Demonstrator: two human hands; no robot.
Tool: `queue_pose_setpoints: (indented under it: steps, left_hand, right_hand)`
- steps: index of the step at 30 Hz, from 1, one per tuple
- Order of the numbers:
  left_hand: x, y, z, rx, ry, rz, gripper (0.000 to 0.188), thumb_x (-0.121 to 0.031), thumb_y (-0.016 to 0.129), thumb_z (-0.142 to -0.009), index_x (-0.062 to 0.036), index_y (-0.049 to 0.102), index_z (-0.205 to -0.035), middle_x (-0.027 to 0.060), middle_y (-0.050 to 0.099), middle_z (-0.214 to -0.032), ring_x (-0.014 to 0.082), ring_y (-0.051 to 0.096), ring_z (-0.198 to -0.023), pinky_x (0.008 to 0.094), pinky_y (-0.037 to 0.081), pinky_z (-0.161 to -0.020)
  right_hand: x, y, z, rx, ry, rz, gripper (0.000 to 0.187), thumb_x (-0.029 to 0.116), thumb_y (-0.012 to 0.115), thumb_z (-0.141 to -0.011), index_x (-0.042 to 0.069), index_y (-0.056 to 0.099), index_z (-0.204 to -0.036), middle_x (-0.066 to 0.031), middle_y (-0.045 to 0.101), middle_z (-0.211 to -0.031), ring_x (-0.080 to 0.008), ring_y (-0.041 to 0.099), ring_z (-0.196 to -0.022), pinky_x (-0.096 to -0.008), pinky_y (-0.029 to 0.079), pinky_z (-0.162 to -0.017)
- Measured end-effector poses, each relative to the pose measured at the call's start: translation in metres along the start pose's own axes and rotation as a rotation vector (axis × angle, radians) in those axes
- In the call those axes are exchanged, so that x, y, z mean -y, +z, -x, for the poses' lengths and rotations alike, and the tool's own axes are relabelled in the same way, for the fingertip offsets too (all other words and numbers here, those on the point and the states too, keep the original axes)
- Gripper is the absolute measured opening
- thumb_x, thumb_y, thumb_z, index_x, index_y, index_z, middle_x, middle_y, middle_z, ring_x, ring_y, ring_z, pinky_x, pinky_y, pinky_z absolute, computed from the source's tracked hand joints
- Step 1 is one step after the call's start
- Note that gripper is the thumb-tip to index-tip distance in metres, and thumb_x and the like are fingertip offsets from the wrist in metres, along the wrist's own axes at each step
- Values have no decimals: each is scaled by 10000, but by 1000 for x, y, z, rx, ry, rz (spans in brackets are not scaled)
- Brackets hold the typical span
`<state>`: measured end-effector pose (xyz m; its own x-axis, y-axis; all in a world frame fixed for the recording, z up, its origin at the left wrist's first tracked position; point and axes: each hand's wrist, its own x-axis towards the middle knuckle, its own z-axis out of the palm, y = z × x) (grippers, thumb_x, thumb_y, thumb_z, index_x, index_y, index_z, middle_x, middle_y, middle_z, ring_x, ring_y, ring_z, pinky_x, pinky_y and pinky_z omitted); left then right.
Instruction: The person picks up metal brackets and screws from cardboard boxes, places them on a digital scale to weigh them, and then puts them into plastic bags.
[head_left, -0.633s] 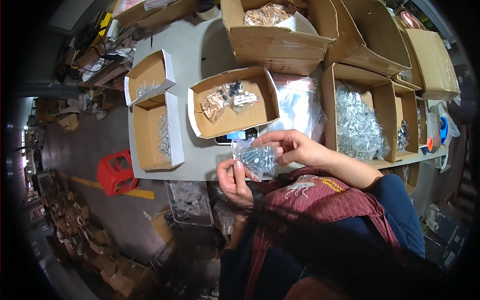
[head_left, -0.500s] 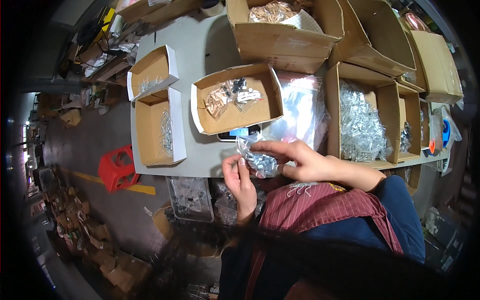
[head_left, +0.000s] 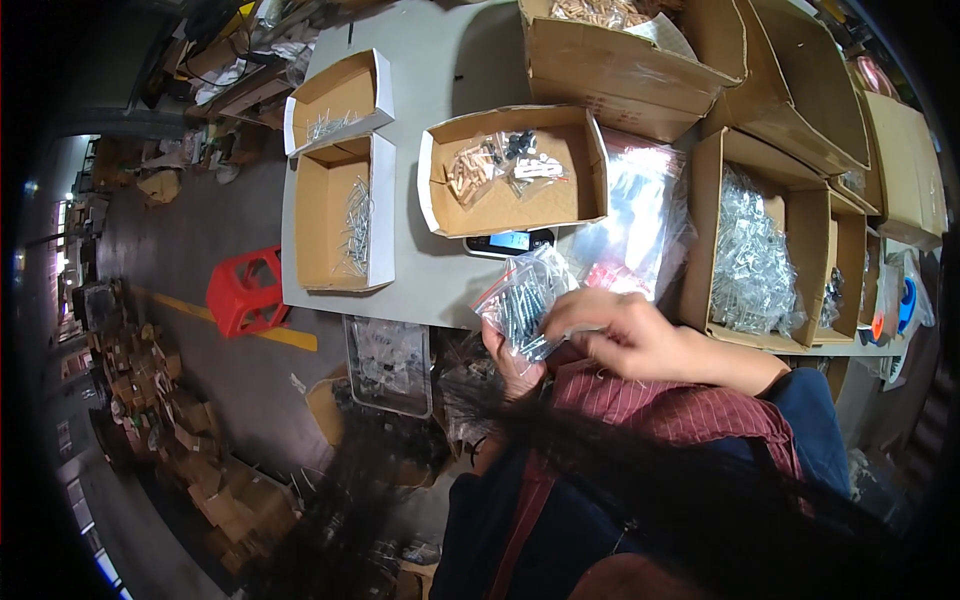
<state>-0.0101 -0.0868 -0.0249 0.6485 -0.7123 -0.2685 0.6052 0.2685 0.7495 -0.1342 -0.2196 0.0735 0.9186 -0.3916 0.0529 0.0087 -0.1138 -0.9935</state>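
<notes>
A clear zip bag of dark screws [head_left: 524,306] is held up at the table's front edge. Behind its lower left side, my left hand [head_left: 512,366] is closed around it, partly hidden by the bag. My right hand [head_left: 628,335] is at the bag's right side, its fingers curled with the tips against the plastic. Just beyond the bag, a digital scale [head_left: 482,248] with a lit display shows under the front of a white-edged cardboard tray [head_left: 440,212]. In that tray are small bags of wooden dowels [head_left: 473,174], black parts and white parts.
Two cardboard trays with metal pins [head_left: 325,235] stand at the left. Flat clear plastic bags [head_left: 625,225] lie right of the middle tray. Farther right is a box of small clear packets [head_left: 750,260]. Large cartons [head_left: 620,85] line the back. A red stool [head_left: 245,292] stands on the floor.
The bag has turned so its screws face up, and my left hand has moved beneath it. My right hand has shifted slightly right and down in the picture. The whole view has shifted.
</notes>
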Motion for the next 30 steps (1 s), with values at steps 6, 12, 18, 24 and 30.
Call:
queue_pose_setpoints:
  steps: [6, 12, 18, 24, 30]
  left_hand:
    - [-3, 9, -1, 88, 98, -68, 509, -102, 551, -871, 40, 457, -1350, 156, 584, -1289, 235, 611, -1133, 376, 504, -974]
    - [-9, 22, 3, 111, 98, -153, 381, -33, 578, -901, 31, 496, -1267, 126, 627, -1154, 168, 639, -935, 313, 540, -812]
    - [-23, 19, 8, -87, 21, -385, 133, -57, 533, -985, 6, 480, -1089, 96, 620, -771, 122, 571, -632, 266, 497, -585]
    - [-56, 42, 17, -34, -3, -454, 140, -83, 536, -980, 2, 467, -1066, 75, 540, -604, 129, 486, -476, 278, 454, -485]
    - [-55, 28, 13, -47, -67, -451, 161, -63, 526, -975, 0, 465, -1111, 89, 571, -644, 139, 504, -512, 296, 472, -527]
  right_hand:
    - [-24, -8, -21, -159, 120, 433, 381, 87, 636, -887, -3, 529, -1241, -199, 608, -1090, -332, 652, -902, -384, 527, -790]
    - [-43, -4, -25, -156, 146, 513, 252, 128, 613, -873, 2, 542, -1079, -225, 662, -808, -426, 647, -756, -484, 508, -662]
    - [-36, 2, -17, -224, 86, 594, 231, 120, 637, -854, 27, 534, -1039, -181, 639, -667, -386, 645, -617, -463, 504, -546]
    - [-18, -9, -23, -138, 111, 423, 194, 120, 640, -870, 36, 571, -1030, -165, 627, -650, -343, 648, -592, -417, 507, -547]
    - [-44, -61, -85, -310, -12, 730, 176, 110, 630, -823, 22, 595, -972, -204, 638, -812, -421, 628, -744, -508, 499, -650]
